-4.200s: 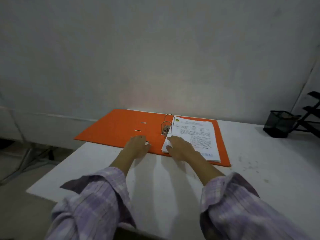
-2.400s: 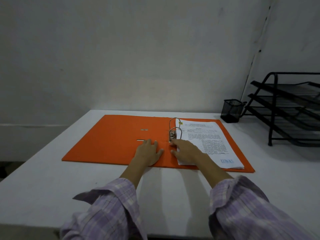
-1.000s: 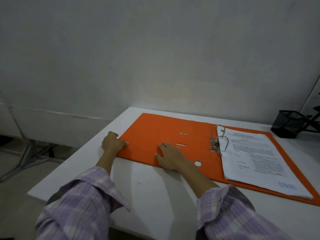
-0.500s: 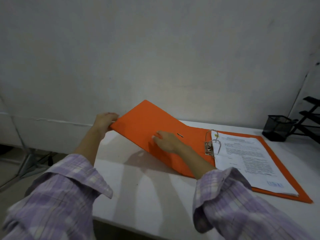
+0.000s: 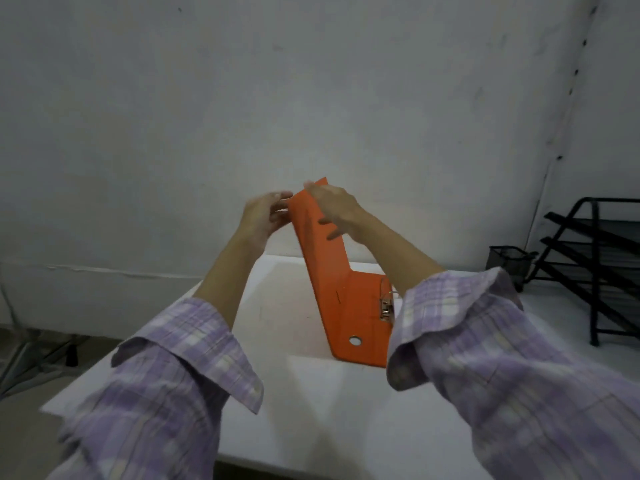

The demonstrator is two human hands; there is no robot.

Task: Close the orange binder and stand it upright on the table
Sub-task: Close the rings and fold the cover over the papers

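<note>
Both hands pinch the raised front cover of the orange binder (image 5: pixel 325 271) near its top edge, the left hand (image 5: pixel 264 216) behind it and the right hand (image 5: pixel 337 206) over the front, while its back cover lies flat toward the table's (image 5: pixel 304 403) far edge. Judging by how it holds its plane, the cover board is stiff and light, so an edge pinch should do; once shut, gripping across the spine looks safer, since the filed papers add weight.
</note>
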